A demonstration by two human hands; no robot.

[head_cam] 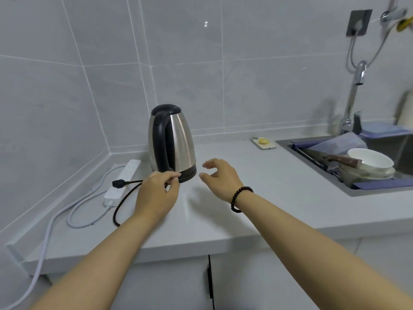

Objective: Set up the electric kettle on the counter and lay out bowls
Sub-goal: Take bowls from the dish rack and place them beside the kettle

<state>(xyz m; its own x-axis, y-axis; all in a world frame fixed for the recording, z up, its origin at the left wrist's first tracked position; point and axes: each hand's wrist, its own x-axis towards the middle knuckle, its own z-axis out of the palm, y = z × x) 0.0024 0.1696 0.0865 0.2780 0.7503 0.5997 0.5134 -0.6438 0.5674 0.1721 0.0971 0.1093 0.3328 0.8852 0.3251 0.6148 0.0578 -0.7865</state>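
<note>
Head view: a brushed-steel, cone-shaped kettle (pixel 172 142) with a glossy black handle stands upright on the smooth grey counter (pixel 257 198). At its 6 o'clock, the left hand (pixel 156 193) pinches the black cord (pixel 125 198); the right hand (pixel 220 177) hovers at 4 o'clock, loosely curled, grasping nothing. White ceramic bowls (pixel 368 164) sit stacked in the steel sink (pixel 380 190) at 3 o'clock.

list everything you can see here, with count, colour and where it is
electric kettle: 1, steel with black handle, back of counter
kettle cord: 1, black, plug lying on power strip
power strip: 1, white, left of kettle
phone: 1, pale, yellow disc on it, by sink
bowls: stacked, white, in sink, count unclear
knife: 1, wooden handle, on bowls
faucet: 1, chrome, behind sink
bead bracelet: 1, dark, right wrist
left hand: at kettle base, fingers around cord
right hand: open, beside kettle
</note>
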